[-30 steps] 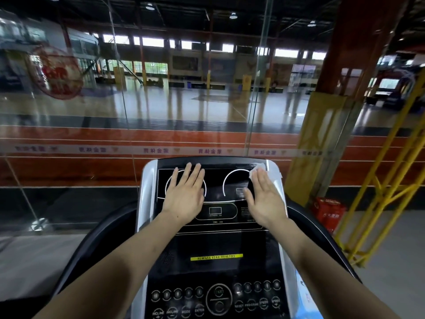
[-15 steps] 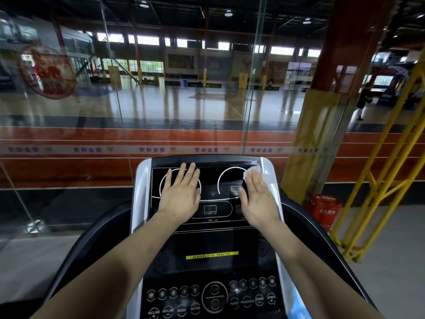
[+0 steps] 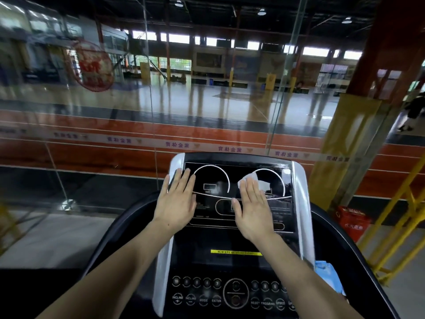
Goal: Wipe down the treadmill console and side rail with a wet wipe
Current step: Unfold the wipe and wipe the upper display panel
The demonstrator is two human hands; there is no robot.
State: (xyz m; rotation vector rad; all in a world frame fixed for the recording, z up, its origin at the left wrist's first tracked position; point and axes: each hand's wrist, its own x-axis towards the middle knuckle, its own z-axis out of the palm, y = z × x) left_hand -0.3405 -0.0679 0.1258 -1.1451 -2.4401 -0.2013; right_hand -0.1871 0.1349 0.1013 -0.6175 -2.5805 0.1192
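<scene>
Right hand (image 3: 254, 209), fingers straight, pressed the wet wipe (image 3: 246, 180) flat on the console (image 3: 236, 229); left hand (image 3: 178, 203) lay flat at its far left.

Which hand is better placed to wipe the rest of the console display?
Right. The right hand lies flat on the wet wipe over the console display. The left hand rests bare on the display's left edge.

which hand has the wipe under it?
The right hand: white wet wipe shows past its fingertips, pressed flat on the console by the right dial. The left hand lies bare on the glass at the left dial.
</scene>
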